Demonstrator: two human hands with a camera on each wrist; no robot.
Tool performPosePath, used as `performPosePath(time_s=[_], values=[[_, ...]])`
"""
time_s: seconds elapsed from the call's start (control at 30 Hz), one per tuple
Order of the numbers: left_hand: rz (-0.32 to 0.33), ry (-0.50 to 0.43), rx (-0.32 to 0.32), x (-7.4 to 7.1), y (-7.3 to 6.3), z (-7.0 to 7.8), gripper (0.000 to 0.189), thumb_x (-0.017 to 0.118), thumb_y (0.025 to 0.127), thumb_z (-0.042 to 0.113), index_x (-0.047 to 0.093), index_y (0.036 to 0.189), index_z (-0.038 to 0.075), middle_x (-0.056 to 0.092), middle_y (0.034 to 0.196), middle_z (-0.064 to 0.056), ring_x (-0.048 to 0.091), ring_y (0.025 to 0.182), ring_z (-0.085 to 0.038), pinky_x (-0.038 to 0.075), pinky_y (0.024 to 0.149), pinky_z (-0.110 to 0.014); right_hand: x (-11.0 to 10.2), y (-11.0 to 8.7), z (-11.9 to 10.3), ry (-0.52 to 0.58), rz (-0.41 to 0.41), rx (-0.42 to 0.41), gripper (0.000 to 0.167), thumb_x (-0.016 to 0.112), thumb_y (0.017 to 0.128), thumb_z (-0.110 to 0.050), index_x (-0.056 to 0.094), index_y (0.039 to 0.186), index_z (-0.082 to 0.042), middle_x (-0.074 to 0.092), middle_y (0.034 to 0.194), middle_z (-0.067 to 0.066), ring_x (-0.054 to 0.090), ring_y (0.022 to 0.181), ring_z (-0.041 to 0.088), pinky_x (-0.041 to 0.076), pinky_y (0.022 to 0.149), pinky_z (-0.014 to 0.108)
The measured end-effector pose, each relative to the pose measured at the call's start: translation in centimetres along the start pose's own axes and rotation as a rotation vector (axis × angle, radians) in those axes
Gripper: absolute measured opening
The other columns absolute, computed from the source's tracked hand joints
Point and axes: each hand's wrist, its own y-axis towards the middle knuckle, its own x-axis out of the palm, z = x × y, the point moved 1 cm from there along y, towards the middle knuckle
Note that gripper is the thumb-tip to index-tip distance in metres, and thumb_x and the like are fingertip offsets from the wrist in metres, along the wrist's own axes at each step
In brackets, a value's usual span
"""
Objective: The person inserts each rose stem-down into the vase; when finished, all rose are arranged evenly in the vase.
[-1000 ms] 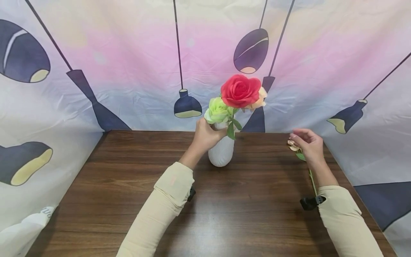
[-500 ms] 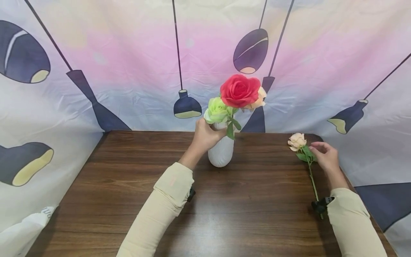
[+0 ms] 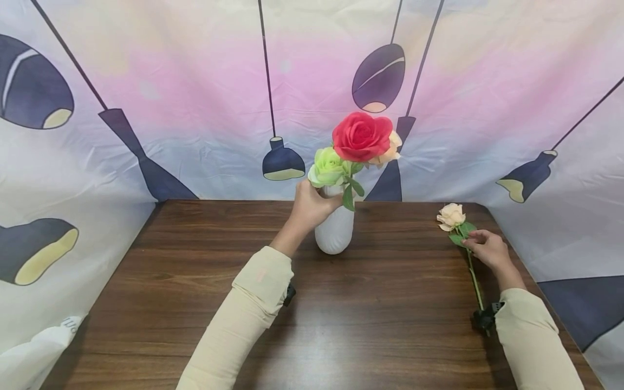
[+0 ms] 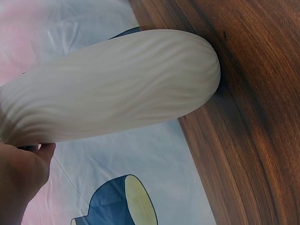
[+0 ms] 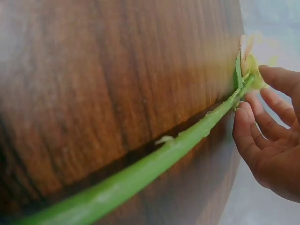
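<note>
My left hand [image 3: 314,207] grips the neck of a white vase [image 3: 335,233], which stands upright on the table. In the left wrist view the rippled wall of the vase [image 4: 122,86] fills much of the picture, with part of the hand [image 4: 23,176] at its neck. A red rose [image 3: 363,136], a green rose [image 3: 327,167] and a peach rose [image 3: 392,149] rise from the vase. At the right, a cream rose [image 3: 451,215] lies on the table. My right hand [image 3: 491,250] is at its stem [image 5: 154,164] just below the leaves, thumb and fingers apart.
The brown wooden table [image 3: 195,281] meets a cloth backdrop [image 3: 219,108] printed with lamps at its back and sides. White crumpled material [image 3: 41,346] with lettering sits at the lower left edge.
My right hand has drawn back from above the cream rose's bloom, uncovering it, then come down and left to the stem below the leaves. The left hand keeps its grip on the vase.
</note>
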Motion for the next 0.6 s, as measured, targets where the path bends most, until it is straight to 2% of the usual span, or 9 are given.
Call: performPosePath(time_s=[0.13, 0.33, 0.47, 0.53, 0.6], values=[[0.000, -0.007, 0.000, 0.03, -0.02, 0.00, 0.047, 0.083, 0.077, 0.007, 0.063, 0.119, 0.001, 0.072, 0.115, -0.016, 0.068, 0.110, -0.026, 0.058, 0.098, -0.043, -0.03, -0.10, -0.10, -0.034, 0.024, 0.016, 0.050, 0.063, 0.098, -0.020, 0.052, 0.133, 0.014, 0.062, 0.124, 0.038, 0.060, 0.066, -0.001, 0.055, 0.060, 0.024], [0.001, -0.006, -0.004, -0.01, -0.05, 0.09, 0.047, 0.083, 0.077, 0.007, 0.063, 0.119, 0.001, 0.072, 0.114, -0.016, 0.068, 0.109, -0.026, 0.059, 0.097, -0.043, -0.32, -0.19, 0.02, -0.079, -0.040, 0.038, 0.054, 0.065, 0.096, -0.023, 0.054, 0.131, 0.016, 0.067, 0.116, 0.035, 0.065, 0.069, 0.007, 0.057, 0.065, 0.032], [0.003, -0.001, -0.005, -0.04, -0.06, 0.05, 0.047, 0.083, 0.077, 0.008, 0.063, 0.119, 0.001, 0.071, 0.114, -0.015, 0.068, 0.109, -0.026, 0.059, 0.097, -0.043, -0.47, -0.03, -0.09, -0.125, -0.077, 0.053, 0.054, 0.066, 0.094, -0.024, 0.055, 0.130, 0.015, 0.068, 0.114, 0.034, 0.069, 0.080, 0.027, 0.056, 0.072, 0.042], [0.001, -0.003, -0.005, -0.06, -0.08, 0.03, 0.047, 0.083, 0.077, 0.008, 0.063, 0.119, 0.001, 0.071, 0.115, -0.015, 0.068, 0.110, -0.026, 0.058, 0.098, -0.043, -0.47, 0.10, -0.20, -0.139, -0.085, 0.079, 0.052, 0.066, 0.093, -0.022, 0.056, 0.129, 0.015, 0.068, 0.111, 0.033, 0.067, 0.091, 0.039, 0.055, 0.077, 0.048], [-0.001, -0.004, -0.006, -0.08, -0.12, 0.02, 0.047, 0.083, 0.077, 0.008, 0.063, 0.119, 0.001, 0.071, 0.115, -0.015, 0.068, 0.110, -0.025, 0.058, 0.098, -0.043, -0.47, 0.23, -0.30, -0.152, -0.086, 0.105, 0.048, 0.065, 0.093, -0.019, 0.058, 0.127, 0.015, 0.070, 0.105, 0.029, 0.065, 0.096, 0.044, 0.053, 0.079, 0.052]])
